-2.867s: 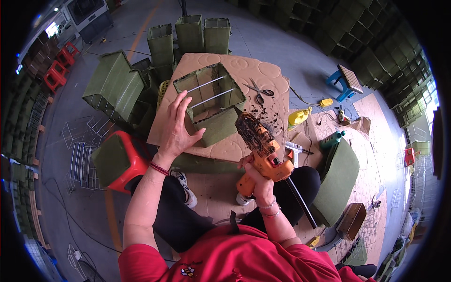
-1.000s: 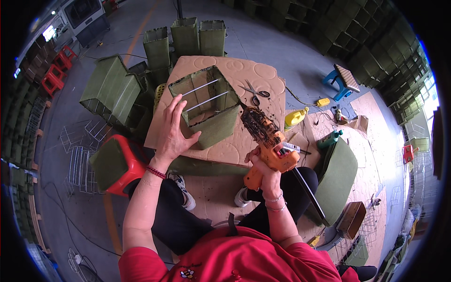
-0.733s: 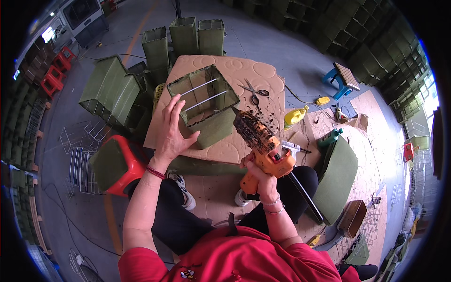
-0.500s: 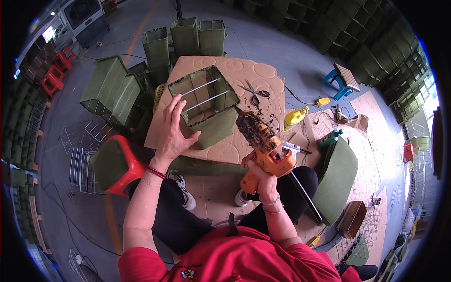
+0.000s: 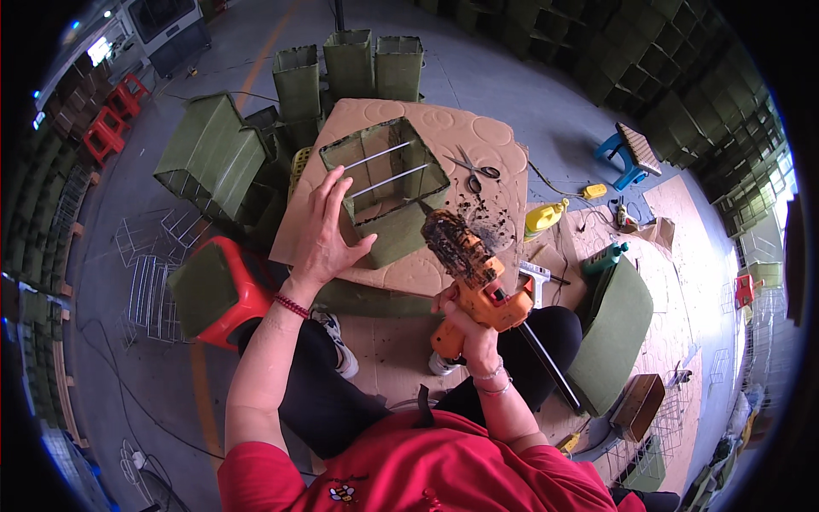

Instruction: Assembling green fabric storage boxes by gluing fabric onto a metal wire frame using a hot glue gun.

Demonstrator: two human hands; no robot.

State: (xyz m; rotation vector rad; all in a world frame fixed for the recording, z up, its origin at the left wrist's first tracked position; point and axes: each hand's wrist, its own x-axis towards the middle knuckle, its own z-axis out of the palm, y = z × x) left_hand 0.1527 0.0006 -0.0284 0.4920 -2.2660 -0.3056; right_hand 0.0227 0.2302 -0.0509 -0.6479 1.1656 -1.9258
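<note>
A seated worker's right hand (image 5: pixel 465 328) wraps tightly around the grip of an orange glue gun (image 5: pixel 478 277), its crusted, blackened barrel running up and to the left, nozzle tip at the near rim of a green box (image 5: pixel 388 200). The gun looks rigid and light enough for one hand, best held by its handle, well clear of the hot, gummed-up front. The left hand (image 5: pixel 328 235), fingers spread, presses flat against the box's left wall, steadying it on a brown board (image 5: pixel 465 141). The box, fabric over wire, open side up, probably gives under pressure and sits corner-on to the worker. Beyond lie scissors (image 5: pixel 472 169); farther off stand more green boxes (image 5: pixel 350 64).
</note>
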